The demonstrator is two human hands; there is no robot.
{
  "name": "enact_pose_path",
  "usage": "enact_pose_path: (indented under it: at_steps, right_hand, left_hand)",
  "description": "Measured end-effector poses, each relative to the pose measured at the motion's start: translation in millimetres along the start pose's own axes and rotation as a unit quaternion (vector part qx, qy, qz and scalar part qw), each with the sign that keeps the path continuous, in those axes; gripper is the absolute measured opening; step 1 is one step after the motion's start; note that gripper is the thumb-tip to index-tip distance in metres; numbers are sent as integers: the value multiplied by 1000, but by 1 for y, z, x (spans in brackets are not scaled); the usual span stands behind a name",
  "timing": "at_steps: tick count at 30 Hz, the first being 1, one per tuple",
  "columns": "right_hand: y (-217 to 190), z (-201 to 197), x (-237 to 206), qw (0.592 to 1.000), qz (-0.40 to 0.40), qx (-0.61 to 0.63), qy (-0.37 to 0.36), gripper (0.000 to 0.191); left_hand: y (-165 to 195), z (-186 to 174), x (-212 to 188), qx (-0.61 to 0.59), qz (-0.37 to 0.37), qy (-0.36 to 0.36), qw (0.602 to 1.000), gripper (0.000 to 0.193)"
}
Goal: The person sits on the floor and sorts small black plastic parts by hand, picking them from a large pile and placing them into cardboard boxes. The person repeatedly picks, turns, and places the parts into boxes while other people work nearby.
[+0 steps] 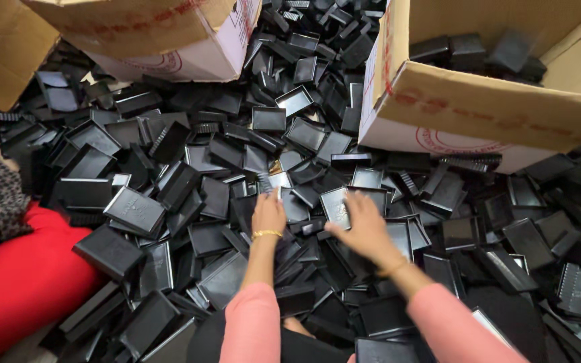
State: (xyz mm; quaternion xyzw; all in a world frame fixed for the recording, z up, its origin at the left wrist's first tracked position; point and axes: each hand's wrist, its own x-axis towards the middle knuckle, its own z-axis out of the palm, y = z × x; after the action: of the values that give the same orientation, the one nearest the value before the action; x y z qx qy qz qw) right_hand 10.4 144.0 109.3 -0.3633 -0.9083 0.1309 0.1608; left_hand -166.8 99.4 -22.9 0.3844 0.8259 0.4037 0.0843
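A big heap of black plastic box halves and lids (pixel 189 202) covers the floor in front of me. My left hand (pixel 268 212) reaches into the middle of the heap, fingers curled down onto a piece with a ribbed edge; a gold bangle sits on its wrist. My right hand (pixel 363 224) lies flat with fingers spread on a shallow black tray piece (pixel 336 204) just right of the left hand. Both arms wear pink sleeves. Whether either hand has a firm hold on a piece is hidden by the fingers.
An open cardboard carton (pixel 479 107) at the upper right holds several black pieces. Another carton (pixel 169 40) lies tipped at the upper left. A person in red with a patterned scarf (pixel 8 269) sits at the left edge.
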Motion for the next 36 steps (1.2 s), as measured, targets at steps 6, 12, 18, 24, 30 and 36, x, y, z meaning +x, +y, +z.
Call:
enact_pose_path:
  at_steps: [6, 12, 18, 24, 30, 36]
  right_hand:
    - [30, 20, -38, 983, 110, -109, -94, 77]
    - [102, 6, -84, 981, 120, -126, -83, 81]
    - [123, 34, -139, 664, 279, 684, -116, 81]
    - [120, 48, -148, 803, 193, 553, -109, 67]
    - [140, 53, -154, 742, 344, 571, -76, 42]
    - [153, 27, -172, 638, 396, 656, -73, 38]
  left_hand:
    - [19, 10, -34, -29, 50, -138, 989, 15]
    - [58, -35, -110, -254, -56, -204, 944, 56]
    - [61, 15, -143, -468, 61, -285, 834, 54]
    - [38, 24, -120, -208, 251, -242, 914, 49]
    - [-3, -11, -46, 210, 71, -169, 960, 69]
    - [9, -11, -64, 118, 3, -279, 953, 71]
